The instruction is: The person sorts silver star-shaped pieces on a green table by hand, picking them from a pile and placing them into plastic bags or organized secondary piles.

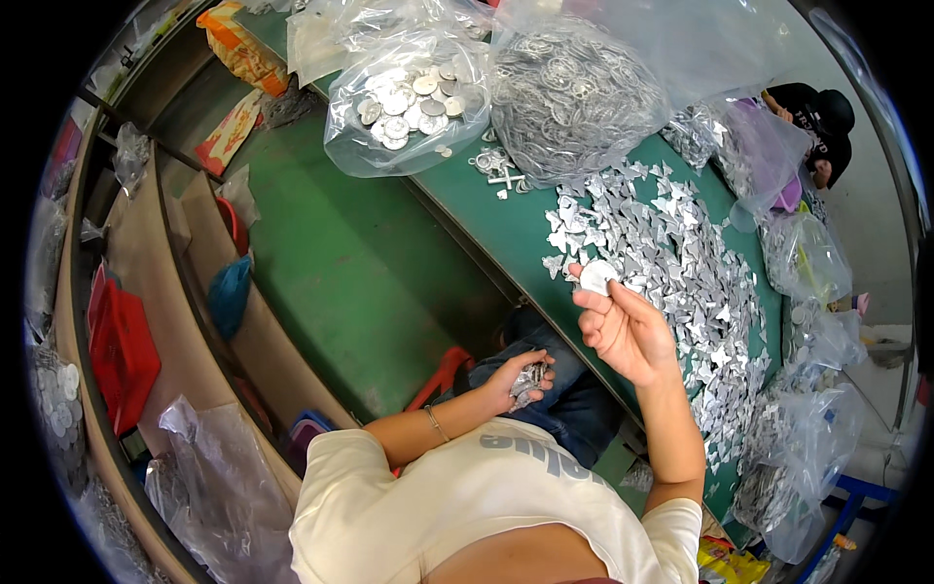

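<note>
My right hand is raised over the edge of the green table and pinches a round, flat silver disc between thumb and fingers. Beneath and beyond it, a wide spread of small silver metal pieces covers the tabletop; many look like little butterflies. Lower and closer to my lap, my left hand is cupped around a handful of small silver metal pieces. Their exact shape is too small to make out, and the fingers hide some of them.
At the table's far end sit a clear bag of round discs and a fuller bag of silver pieces. More bags line the right edge. Another person is at the upper right. Shelving with a red bin stands left.
</note>
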The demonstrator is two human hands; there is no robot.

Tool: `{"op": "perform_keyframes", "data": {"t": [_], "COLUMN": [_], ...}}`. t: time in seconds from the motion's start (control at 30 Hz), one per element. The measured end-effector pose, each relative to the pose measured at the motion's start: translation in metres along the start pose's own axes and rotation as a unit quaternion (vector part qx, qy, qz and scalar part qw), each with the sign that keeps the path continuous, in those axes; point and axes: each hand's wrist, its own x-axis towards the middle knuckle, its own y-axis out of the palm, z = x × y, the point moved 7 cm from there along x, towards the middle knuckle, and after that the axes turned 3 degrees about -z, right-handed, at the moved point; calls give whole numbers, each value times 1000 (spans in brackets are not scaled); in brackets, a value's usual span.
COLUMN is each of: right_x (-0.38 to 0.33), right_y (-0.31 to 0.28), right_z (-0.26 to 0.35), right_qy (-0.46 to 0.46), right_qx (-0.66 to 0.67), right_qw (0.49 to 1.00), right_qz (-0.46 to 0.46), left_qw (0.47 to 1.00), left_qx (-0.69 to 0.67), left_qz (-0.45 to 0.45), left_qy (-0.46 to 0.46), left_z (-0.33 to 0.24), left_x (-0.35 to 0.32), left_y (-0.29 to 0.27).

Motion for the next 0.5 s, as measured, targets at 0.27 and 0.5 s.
{"op": "perform_keyframes", "data": {"t": [0.27,0.5], "right_x": [8,7], "right_y": [12,18], "right_z": [-2,7], "right_qy": [-19,-122], "right_qx": [-53,-232], "right_qw": [997,964], "right_qz": [48,-48], "left_qw": [1000,1000], "left_qx": [-14,-9], "left_qz": [-6,2], "left_qy": [1,-8], "left_z": [-2,-1], "left_x": [-5,-2], "left_y": [6,3]}}
